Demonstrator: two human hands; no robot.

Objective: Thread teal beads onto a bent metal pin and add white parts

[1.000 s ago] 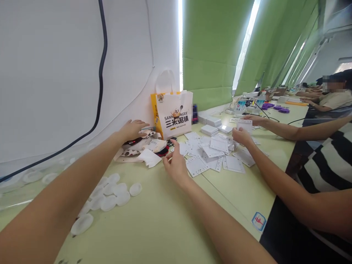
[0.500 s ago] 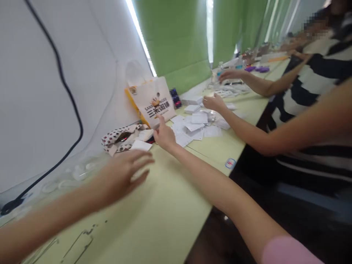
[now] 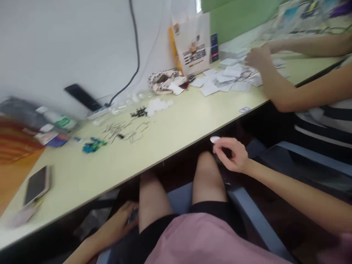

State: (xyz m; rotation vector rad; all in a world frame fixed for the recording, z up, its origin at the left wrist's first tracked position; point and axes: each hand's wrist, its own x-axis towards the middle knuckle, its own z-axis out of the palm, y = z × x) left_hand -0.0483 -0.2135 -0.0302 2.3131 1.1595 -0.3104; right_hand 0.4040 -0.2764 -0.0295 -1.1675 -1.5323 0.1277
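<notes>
A small white disc is pinched between the thumb and fingers of my right hand, held in the air just off the table's front edge, above my lap. Low beside my left thigh, my left hand has its fingers curled around the front end of the blue-grey chair armrest. More white discs lie in a loose pile on the pale table. Small black parts touch that pile, with thin metal rods and blue and green pieces farther left.
A phone lies at the table's left end, with a bottle behind. Along the wall are a power strip, a spotted pouch and a paper bag. At right, another person's hands work over white cards.
My view has swung left and down. Both hands have drawn back from over the table: the left to the armrest, the right above my lap with a white disc.
</notes>
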